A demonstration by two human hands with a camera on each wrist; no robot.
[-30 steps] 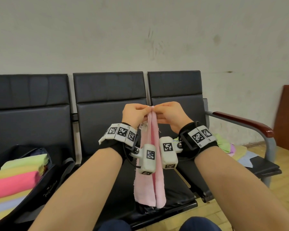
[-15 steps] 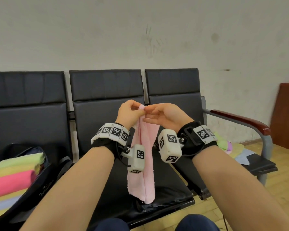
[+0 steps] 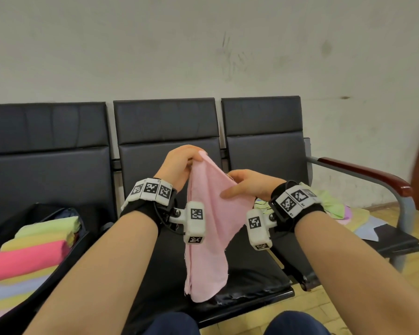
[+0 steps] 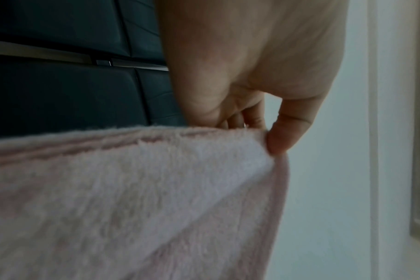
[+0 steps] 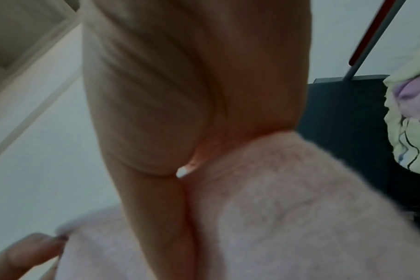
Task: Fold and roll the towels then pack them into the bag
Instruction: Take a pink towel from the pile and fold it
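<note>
- Black padded waiting seats (image 3: pixel 165 122) stand in a row against a scuffed pale wall (image 3: pixel 203 44), and the work goes on in the air above the middle seat.
- Left hand (image 3: pixel 179 165) has its grip closed on the top corner of the pink towel (image 3: pixel 208 228); the left wrist view shows the thumb (image 4: pixel 288 132) pressing the corner against the curled fingers.
- Right hand (image 3: pixel 249 184) holds the towel's upper edge lower and to the right of the left hand, thumb on the near face and fingers behind the cloth; in the right wrist view the cloth is tucked in the crook of the thumb.
- Between the two grips the top edge of the towel slopes down to the right, and the rest hangs in a narrowing fold whose bottom end reaches the near edge of the middle seat; whether it touches I cannot tell.
- Both wrists carry black bands with white marker blocks.
- On the left seat sits an open black bag (image 3: pixel 65 250) with rolled towels (image 3: pixel 27 259) inside, in green, yellow, hot pink and pale blue.
- On the right seat, behind the right wrist, lies a loose heap of unfolded towels (image 3: pixel 334 204), green, purple, yellow and pale blue.
- At the far right of the row is a dark red armrest (image 3: pixel 373 175) on a grey metal frame, with yellow flooring below.
</note>
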